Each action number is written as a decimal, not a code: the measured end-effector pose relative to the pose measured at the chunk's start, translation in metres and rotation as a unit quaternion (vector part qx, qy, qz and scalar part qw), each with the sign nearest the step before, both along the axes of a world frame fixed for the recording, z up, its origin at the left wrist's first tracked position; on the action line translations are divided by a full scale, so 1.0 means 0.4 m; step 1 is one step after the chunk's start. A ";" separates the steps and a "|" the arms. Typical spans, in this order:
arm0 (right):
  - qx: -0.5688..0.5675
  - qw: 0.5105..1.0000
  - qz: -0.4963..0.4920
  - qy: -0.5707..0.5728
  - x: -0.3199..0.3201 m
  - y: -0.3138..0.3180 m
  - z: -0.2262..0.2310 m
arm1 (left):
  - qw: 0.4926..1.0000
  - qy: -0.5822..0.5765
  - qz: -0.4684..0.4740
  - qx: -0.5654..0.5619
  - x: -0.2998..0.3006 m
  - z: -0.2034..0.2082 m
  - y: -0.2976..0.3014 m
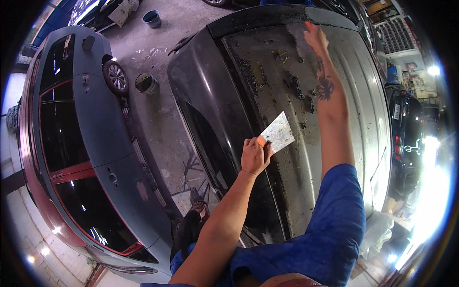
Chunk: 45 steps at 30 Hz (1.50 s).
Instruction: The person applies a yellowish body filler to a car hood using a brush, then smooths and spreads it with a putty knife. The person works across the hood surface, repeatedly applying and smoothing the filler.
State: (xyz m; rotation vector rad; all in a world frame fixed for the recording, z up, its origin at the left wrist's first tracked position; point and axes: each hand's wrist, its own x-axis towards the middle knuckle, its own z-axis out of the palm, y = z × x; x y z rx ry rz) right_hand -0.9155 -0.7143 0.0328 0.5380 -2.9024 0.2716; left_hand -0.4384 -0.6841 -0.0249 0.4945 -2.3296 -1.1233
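Over one roof [366,110], left hand [254,157] grips one scraper [278,134], right hand [317,40] one orange object [308,26].

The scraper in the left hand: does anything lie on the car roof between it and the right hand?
Yes: dark flakes lie on the car roof between the scraper and the right hand. Nothing visible separates the left hand from the scraper.

Blue short-sleeved shirt [330,225]; dark trouser leg [183,235]; dark tattoo [324,89] on right forearm [331,103]; left hand [255,157], right hand [316,40] bare
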 end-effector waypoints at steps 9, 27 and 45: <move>0.000 0.992 0.127 -0.002 0.050 -0.120 0.015 | 1.000 0.029 0.002 -0.005 -0.007 0.006 0.001; -0.027 0.977 0.213 -0.009 0.111 -0.185 -0.021 | 1.000 0.014 -0.002 -0.006 -0.004 0.012 -0.004; 0.080 0.913 0.400 -0.012 0.179 -0.302 -0.010 | 1.000 0.011 0.004 0.001 -0.001 0.003 -0.001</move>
